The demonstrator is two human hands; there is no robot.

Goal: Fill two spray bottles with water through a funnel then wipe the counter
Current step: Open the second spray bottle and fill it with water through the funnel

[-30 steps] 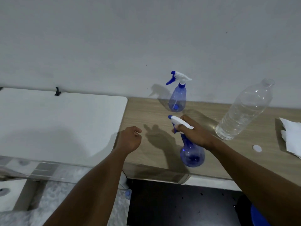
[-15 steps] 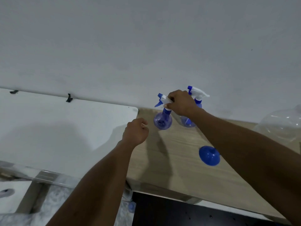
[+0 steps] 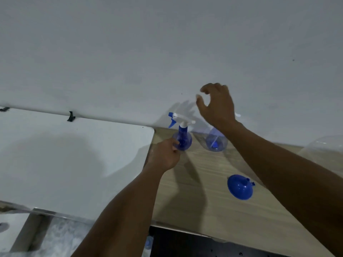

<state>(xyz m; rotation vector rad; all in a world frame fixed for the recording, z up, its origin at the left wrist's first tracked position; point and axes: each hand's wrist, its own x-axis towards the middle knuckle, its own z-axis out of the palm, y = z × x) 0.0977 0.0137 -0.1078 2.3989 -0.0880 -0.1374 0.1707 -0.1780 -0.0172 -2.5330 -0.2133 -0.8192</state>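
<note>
2 spray bottles stand at the far edge of the counter [image 3: 194,204], by the wall. My left hand [image 3: 164,154] grips the left spray bottle [image 3: 182,140] round its belly. My right hand [image 3: 217,106] hovers above, fingers loosely spread, holding nothing. The right spray bottle [image 3: 216,144] stands just beside; the funnel [image 3: 240,186] lies nearer. Judgement: hold the base firm, keep it upright, then twist off the trigger head [image 3: 182,119].

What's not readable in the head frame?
Right spray bottle: head view, sprayer hidden behind right hand and wrist.
Water bottle: head view, cut off by right edge.
Left hand: head view, fingers hidden by its own back; grip on left spray bottle unclear.
</note>
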